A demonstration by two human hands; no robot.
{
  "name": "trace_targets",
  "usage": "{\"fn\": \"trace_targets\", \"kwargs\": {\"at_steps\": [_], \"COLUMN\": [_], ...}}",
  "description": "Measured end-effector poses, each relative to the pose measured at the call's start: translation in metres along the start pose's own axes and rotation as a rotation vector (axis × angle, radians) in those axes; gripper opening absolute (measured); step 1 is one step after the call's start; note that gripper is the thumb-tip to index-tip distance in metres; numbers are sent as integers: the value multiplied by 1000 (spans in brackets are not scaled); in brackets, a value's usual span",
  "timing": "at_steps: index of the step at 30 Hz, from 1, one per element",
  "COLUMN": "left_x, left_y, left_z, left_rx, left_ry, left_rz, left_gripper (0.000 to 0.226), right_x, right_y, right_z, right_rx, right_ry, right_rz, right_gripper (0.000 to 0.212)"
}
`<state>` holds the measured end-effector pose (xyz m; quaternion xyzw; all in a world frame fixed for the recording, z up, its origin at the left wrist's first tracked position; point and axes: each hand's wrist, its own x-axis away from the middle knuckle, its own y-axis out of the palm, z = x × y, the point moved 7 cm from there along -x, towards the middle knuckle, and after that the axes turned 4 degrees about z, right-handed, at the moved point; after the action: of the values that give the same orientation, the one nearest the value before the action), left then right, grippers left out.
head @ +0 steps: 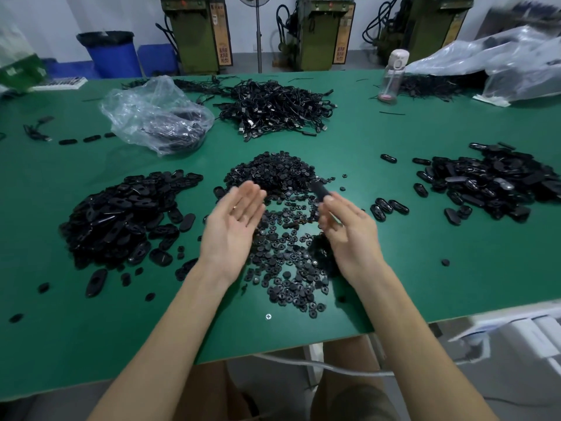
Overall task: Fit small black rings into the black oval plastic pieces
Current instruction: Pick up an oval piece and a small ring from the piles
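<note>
A heap of small black rings (282, 238) spreads over the middle of the green table (425, 268), between my two hands. Black oval plastic pieces lie in a big pile (121, 214) at the left and in another pile (491, 183) at the right. My left hand (233, 229) hovers over the rings' left edge, palm up, fingers apart and empty. Over the rings' right side, my right hand (346, 229) pinches one black oval piece (320, 189) between thumb and fingers. A few single ovals (388, 206) lie just right of that hand.
A tangle of black cables (273, 107) and a clear plastic bag (154, 113) lie further back. A water bottle (391, 77) stands at the far right, next to more plastic bags (501, 62). The table's front edge runs close under my forearms. Machines and a blue bin stand behind.
</note>
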<state>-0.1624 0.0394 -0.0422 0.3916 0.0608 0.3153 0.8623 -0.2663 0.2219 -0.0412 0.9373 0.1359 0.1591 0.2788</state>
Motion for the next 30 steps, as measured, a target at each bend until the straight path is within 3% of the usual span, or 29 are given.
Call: {"fn": "trace_targets", "kwargs": {"at_steps": [2, 5, 8, 13, 17, 20, 25, 30], "left_x": [-2, 6, 13, 12, 9, 4, 2, 1], "left_y": [-13, -10, 8, 13, -17, -46, -59, -62], "left_z": [3, 8, 12, 37, 71, 92, 96, 102], "left_rx": [178, -241, -624, -1135, -1618, -1970, -2109, -1954], "left_ry": [-43, 142, 336, 471, 581, 553, 497, 464], "left_rz": [118, 183, 149, 98, 207, 360, 394, 367], "left_gripper": [24, 19, 21, 17, 23, 29, 27, 33], "right_x": [-3, 1, 3, -12, -34, -45, -42, -22], "right_y": [-9, -1, 9, -4, -53, -78, -80, -49], "right_z": [-1, 1, -1, -49, -94, -103, -99, -88], "right_rx": [-335, -303, 95, 967, 1271, 1442, 1572, 1523], "right_ry": [102, 86, -18, -423, -552, -559, -582, -664], "right_rz": [91, 73, 42, 123, 304, 317, 275, 158], "right_gripper": [20, 26, 20, 10, 9, 9, 16, 16]}}
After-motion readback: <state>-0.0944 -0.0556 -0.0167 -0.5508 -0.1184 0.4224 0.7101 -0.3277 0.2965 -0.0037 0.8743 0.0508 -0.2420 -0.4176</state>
